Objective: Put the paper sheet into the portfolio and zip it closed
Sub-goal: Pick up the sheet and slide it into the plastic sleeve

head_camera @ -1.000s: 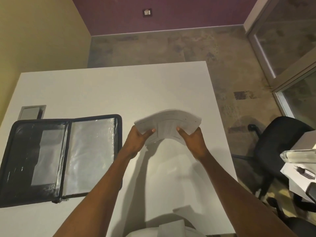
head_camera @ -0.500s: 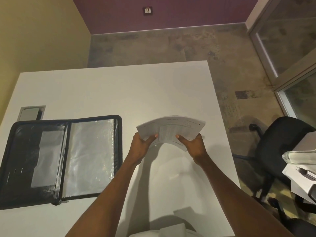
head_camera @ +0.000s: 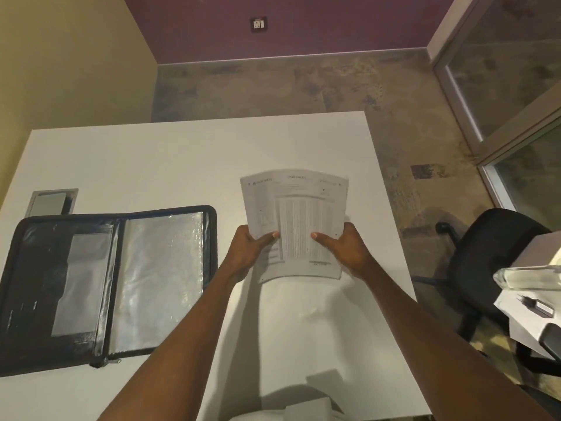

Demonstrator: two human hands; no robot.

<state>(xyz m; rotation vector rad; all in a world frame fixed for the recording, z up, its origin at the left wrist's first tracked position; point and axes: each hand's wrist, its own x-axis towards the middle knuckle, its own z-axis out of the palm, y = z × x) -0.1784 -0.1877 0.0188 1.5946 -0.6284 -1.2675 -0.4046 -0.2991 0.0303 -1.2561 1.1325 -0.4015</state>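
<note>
the white table fills most of my view, and its near edge runs out of frame under my body. a small grey inset panel sits in its left side, its lower part hidden behind the portfolio. to the right, off the table, a black office chair stands on the mottled floor, cut across by the corner of a second desk whose clutter is too dim to name.

the portfolio lies open and flat on the left of the table, well apart from my hands. its left edge is clipped by the frame. the right half shows a shiny clear sleeve, the left half a dark pocket with a paler patch i can't read. the zip pull hangs at the bottom by the spine.

the paper sheet is up off the table right of centre, printed face toward me, bowed into a shallow curve. the print is a table of fine rows, too small to read. whether it is one sheet or several i can't tell.

my left hand pinches the sheet's lower left side, thumb on top, fingers hidden behind the paper. my right hand clamps the lower right side the same way.
</note>
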